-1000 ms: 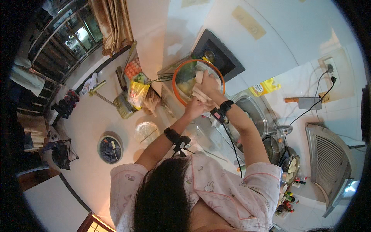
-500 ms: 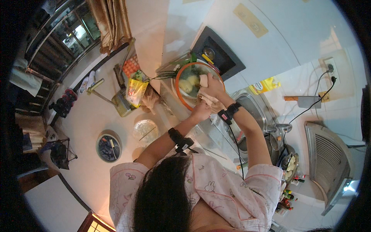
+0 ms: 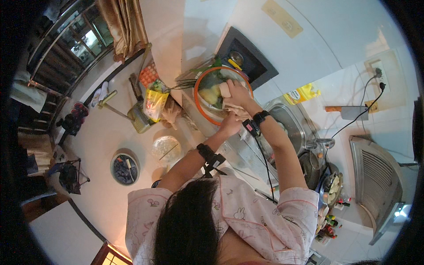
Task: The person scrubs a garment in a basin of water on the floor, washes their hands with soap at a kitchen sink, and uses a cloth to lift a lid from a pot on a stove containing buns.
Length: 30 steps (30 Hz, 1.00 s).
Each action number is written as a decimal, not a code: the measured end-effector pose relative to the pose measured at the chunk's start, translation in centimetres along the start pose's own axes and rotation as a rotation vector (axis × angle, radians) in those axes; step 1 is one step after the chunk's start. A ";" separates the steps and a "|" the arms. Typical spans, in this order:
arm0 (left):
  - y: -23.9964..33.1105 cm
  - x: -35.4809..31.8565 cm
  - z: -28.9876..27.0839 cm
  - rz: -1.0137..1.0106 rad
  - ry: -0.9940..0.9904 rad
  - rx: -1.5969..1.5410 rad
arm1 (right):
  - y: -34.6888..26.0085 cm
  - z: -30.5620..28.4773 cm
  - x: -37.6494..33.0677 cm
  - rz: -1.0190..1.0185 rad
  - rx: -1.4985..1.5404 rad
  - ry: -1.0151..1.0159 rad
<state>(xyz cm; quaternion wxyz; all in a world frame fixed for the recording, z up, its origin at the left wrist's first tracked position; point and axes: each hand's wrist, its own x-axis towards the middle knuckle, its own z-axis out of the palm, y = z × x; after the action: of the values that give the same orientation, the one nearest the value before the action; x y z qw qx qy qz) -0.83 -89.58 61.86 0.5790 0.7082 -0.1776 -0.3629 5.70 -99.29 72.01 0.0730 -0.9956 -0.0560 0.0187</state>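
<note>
A round, clear piece with an orange rim (image 3: 197, 98), which looks like a glass lid, is held tilted over the counter. My left hand (image 3: 231, 125) is closed at its near edge, though the fingers are partly hidden. My right hand (image 3: 240, 95) presses a pale beige cloth (image 3: 225, 90) against the clear face, its fingers bent over it. Folds of the cloth hang down between both hands. Yellow-green rounded produce (image 3: 209, 95) shows within the rim; whether it lies inside or behind the clear face, I cannot tell.
To the right is a metal sink (image 3: 289, 119) with a faucet (image 3: 324, 143). A cleaver (image 3: 353, 113) is on the wall by a black cable. Left on the floor stand a grey bucket (image 3: 124, 169), a yellow bag (image 3: 155, 105), a dustpan (image 3: 140, 120) and a tray of eggs (image 3: 149, 74).
The orange-rimmed piece and both hands have shifted slightly left and up in the picture. The produce within the rim looks more smeared. Both hands keep their hold.
</note>
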 end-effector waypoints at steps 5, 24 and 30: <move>-1.0 0.5 0.0 0.007 0.010 -0.120 | -0.3 0.2 0.0 0.020 0.077 0.033; 0.7 -1.3 -0.6 -0.083 -0.098 -0.026 | 0.2 0.6 -3.0 -0.013 0.152 0.096; -0.1 -1.1 1.3 -0.012 -0.007 0.016 | 0.2 0.3 -4.0 -0.015 0.145 0.099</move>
<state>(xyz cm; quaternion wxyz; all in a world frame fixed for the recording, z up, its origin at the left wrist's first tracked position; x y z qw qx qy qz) -2.55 -89.69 62.04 0.5703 0.7127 -0.1782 -0.3675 1.75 -99.92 71.83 0.1475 -0.9870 -0.0580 -0.0273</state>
